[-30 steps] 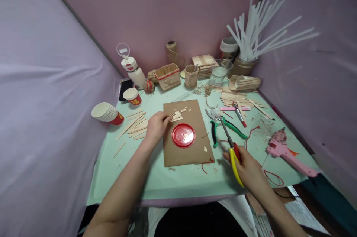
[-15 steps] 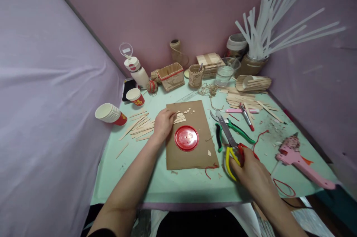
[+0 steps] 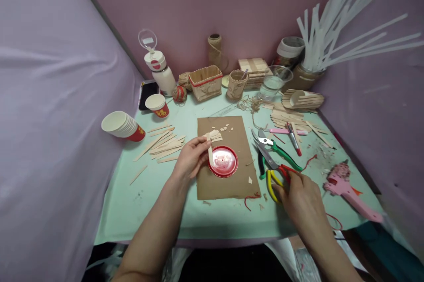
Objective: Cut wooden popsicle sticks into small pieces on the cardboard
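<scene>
The table point(image 3: 145, 215), with a pale green cover, carries all items; the landmark is the red lid point(image 3: 223, 161). Beneath the lid, and extending past it on every side, lies a brown cardboard sheet point(image 3: 225, 189). Right hand point(image 3: 300, 196): well right of the lid and slightly nearer the wearer, fingers partly curled at the handles of the scissors; whether they grip or merely rest there cannot be told. Left hand point(image 3: 192, 156): just left of the lid, thumb and fingertips closed in a pinch on a wooden strip. The pink glue gun point(image 3: 344, 193) lies far right of the lid. The scissors point(image 3: 272, 162) are right of the lid, overlapping the green-handled pruners point(image 3: 286, 157). The wooden strip point(image 3: 210, 151) stands tilted at the lid's left edge; contact cannot be confirmed. Small wood chips point(image 3: 226, 127) lie beyond the lid.
</scene>
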A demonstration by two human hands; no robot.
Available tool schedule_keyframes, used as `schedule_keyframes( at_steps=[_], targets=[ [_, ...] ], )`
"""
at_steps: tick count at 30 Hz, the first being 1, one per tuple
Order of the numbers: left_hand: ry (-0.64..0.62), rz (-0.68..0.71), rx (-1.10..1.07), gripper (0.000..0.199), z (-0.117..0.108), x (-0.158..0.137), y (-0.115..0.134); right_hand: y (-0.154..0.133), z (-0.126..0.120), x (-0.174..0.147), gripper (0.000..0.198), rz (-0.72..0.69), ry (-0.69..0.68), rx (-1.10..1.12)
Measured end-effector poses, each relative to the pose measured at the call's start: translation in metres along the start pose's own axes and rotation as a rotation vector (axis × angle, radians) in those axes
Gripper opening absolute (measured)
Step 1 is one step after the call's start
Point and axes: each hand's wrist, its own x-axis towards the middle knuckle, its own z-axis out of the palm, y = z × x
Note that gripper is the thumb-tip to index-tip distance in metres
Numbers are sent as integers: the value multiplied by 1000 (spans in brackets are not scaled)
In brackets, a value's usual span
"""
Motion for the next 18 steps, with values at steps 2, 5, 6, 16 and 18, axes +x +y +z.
schedule_keyframes(
  at_steps=[2,5,6,16,18],
  targets=[
    [-38,-36,13,36,-1,-2,-1,-10,-17,6,35,-34,24,69],
    [-103,-76,56,47,1,-7,-5,-41,-36,21,29,-225,107,360],
    [-122,-86,67,48,2,-8,-7,-54,-38,27,30,-339,123,447],
    [-197,-18,200,31,8,-21,-18,-99,-24,50,16,-439,225,875],
    [-141,159,417,22,5,-21,-15,-90,-30,48,8,-179,169,906]
  ],
)
